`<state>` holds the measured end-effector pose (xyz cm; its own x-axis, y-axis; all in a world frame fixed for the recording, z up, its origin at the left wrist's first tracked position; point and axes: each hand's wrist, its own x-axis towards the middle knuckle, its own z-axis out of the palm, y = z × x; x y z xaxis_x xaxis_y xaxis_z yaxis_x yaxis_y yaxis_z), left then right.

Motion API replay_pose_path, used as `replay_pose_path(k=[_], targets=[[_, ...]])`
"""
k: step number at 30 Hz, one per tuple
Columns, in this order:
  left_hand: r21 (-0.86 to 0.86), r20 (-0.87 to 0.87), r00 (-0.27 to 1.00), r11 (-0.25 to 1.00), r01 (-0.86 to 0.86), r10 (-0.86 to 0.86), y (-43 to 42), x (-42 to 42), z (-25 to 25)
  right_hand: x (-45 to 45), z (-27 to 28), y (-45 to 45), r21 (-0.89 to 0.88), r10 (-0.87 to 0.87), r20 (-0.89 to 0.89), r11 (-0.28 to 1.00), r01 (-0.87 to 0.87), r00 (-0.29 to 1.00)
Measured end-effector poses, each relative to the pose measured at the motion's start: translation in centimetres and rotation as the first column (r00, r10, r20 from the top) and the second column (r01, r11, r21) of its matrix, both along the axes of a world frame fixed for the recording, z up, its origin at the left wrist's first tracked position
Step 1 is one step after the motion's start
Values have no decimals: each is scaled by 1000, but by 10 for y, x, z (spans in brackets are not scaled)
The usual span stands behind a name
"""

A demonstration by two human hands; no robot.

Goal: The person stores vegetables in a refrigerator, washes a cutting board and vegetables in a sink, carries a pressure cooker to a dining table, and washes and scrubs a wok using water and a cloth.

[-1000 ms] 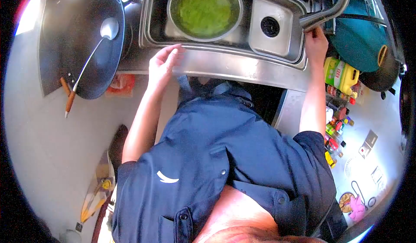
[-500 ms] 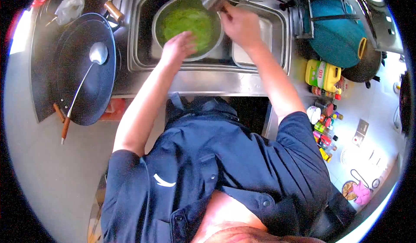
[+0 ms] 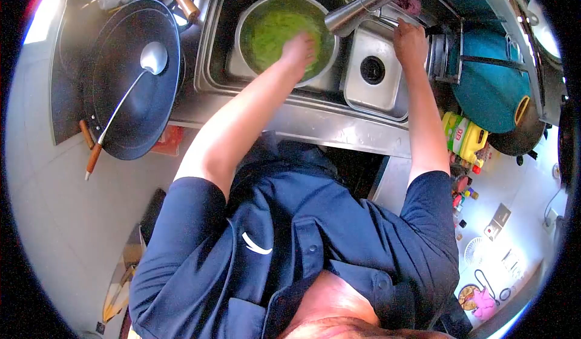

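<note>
A round metal basin (image 3: 244, 53) stands in the larger sink bowl, holding water and green leafy pieces whose kind I cannot make out. Over its right part is my left hand (image 3: 298, 52), at the green pieces; its fingers are smeared by motion. The metal faucet (image 3: 363, 7) reaches in from the upper right, its spout end beside the basin's rim. At the faucet's thin lever handle (image 3: 387, 21), my right hand (image 3: 411, 44) is closed with its fingertips on the lever's end.
The smaller sink bowl (image 3: 387, 88) with a black drain lies right of the basin. At left sits a large dark wok (image 3: 124, 106) with a long-handled ladle (image 3: 154, 58) in it. A yellow jug (image 3: 469, 137) and several bottles stand at right, near a teal round item (image 3: 487, 91).
My right hand has gone from beside the faucet spout right to its lever. My left hand has moved further over the basin. The spout now points away from the basin's middle; the view has shifted.
</note>
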<state>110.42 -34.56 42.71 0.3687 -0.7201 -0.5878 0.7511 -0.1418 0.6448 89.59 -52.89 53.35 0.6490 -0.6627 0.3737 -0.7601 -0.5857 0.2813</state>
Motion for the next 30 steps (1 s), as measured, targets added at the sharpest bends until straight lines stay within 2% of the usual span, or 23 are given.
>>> replay_pose_path(k=[3, 5, 6, 8, 9, 10, 11, 12, 13, 14, 15, 17, 18, 20, 21, 22, 23, 24, 25, 26, 28, 29, 30], targets=[[-25, 17, 999, 999, 33, -33, -5, 2, -8, 7, 8, 11, -17, 16, 31, 1000, -16, 999], [-25, 7, 1000, 1000, 17, -17, -13, 4, -18, 13, 14, 26, 58, -69, -134, 995, 78, 989], [-27, 6, 1000, 1000, 14, -14, -16, 6, -20, 16, 12, 34, 56, -66, -136, 996, 74, 989], [43, 121, 993, 999, 8, -13, -24, 7, -25, 22, 4, 55, 33, 2, 122, 999, -6, 993], [41, 120, 993, 999, 5, -9, -31, 7, -33, 32, -1, 75, 23, 124, 206, 991, -132, 971], [13, 106, 994, 1000, -13, 12, -38, 6, -43, 47, -8, 97, 257, 142, 449, 925, -281, 882], [-14, 92, 995, 999, -32, 33, -42, 5, -48, 60, -49, 108, 447, -9, 618, 827, -341, 786], [-13, 91, 995, 999, -35, 36, -37, 0, -32, 81, -46, 130, 658, -120, 529, 684, -316, 840], [-101, -86, 990, 987, -125, 116, -26, -6, -2, 96, -70, 139, 559, 0, 700, 623, -547, 715], [-170, -266, 948, 959, -225, 175, -18, -11, 16, 107, -78, 151, 587, 3, 754, 447, -675, 657], [-169, -267, 947, 959, -227, 177, -18, -14, 16, 126, -77, 159, 543, -123, 835, 343, -767, 536], [-245, -249, 961, 952, -183, 121, -17, -17, 18, 138, -53, 169, 674, -600, 655, 187, -715, 460], [-243, -250, 960, 952, -185, 123, -15, -20, 19, 141, -80, 152, 675, -599, 654, 185, -714, 462], [-240, 19, 993, 965, -105, 112, -6, -26, 24, 149, -158, 105, 638, -844, 365, -80, -766, 392], [-171, 58, 998, 985, -16, 26, -2, -18, 25, 149, -134, 120, 639, -844, 364, -82, -765, 394], [-103, 91, 994, 992, 76, -67, 2, -11, 26, 152, -84, 153, 660, -843, 435, 61, -748, 315], [-128, 74, 996, 990, 59, -49, 3, -1, 23, 159, -56, 175, 668, -827, 509, 203, -716, 240], [-153, 57, 998, 987, 41, -32, 4, 8, 18, 169, -68, 182, 527, -838, 527, 190, -828, 142], [-177, -118, 992, 984, 14, -36, -2, 15, 3, 167, -76, 184, 474, -844, 521, 162, -866, 127], [-176, -120, 992, 984, 9, -31, -1, 10, 1, 166, -75, 179, 549, -873, 460, 136, -825, 162], [-142, 259, 966, 989, 51, -13, -3, -12, 4, 160, -75, 160, 592, -913, 380, 117, -798, 148], [-141, 257, 966, 989, 46, -9, -11, -16, -10, 159, -76, 153, 563, -926, 364, 130, -816, 104], [-75, 640, 769, 994, 82, -15, -22, -18, -34, 158, -76, 146, 533, -936, 346, 144, -834, 59]])
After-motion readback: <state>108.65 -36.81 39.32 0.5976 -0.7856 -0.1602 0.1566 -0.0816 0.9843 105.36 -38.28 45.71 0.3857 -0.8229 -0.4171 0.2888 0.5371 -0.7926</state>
